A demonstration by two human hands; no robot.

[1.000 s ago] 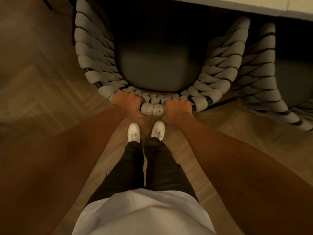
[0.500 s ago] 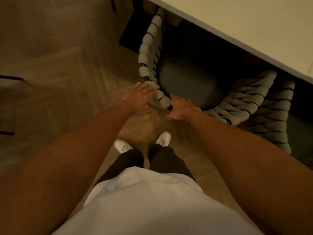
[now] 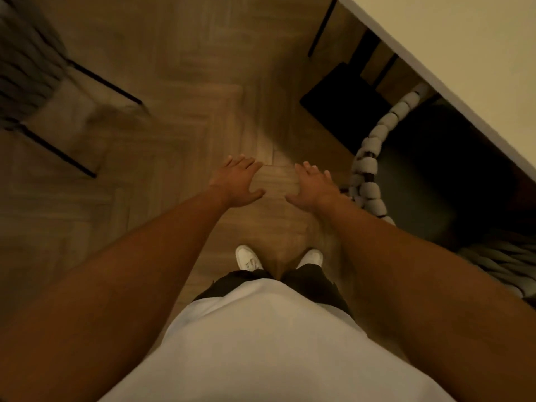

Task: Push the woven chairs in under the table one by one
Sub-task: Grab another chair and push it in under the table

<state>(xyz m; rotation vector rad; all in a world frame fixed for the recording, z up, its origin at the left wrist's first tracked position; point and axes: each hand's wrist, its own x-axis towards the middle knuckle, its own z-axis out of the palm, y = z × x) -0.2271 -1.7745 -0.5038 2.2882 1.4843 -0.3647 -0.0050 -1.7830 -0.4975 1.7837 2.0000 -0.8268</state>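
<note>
While the person is standing in a white shirt, dark trousers and white shoes on the wooden floor, both bare arms are reaching forward and down. The left hand is hovering over the floor with its fingers spread and released, holding nothing. The right hand is doing the same beside it, fingers loose, just beside the woven chair but not touching it. That chair is sitting to the right with its dark seat tucked under the pale table. Farther off at the upper left, a second chair with thin black legs is standing blurred, well apart from the table.
</note>
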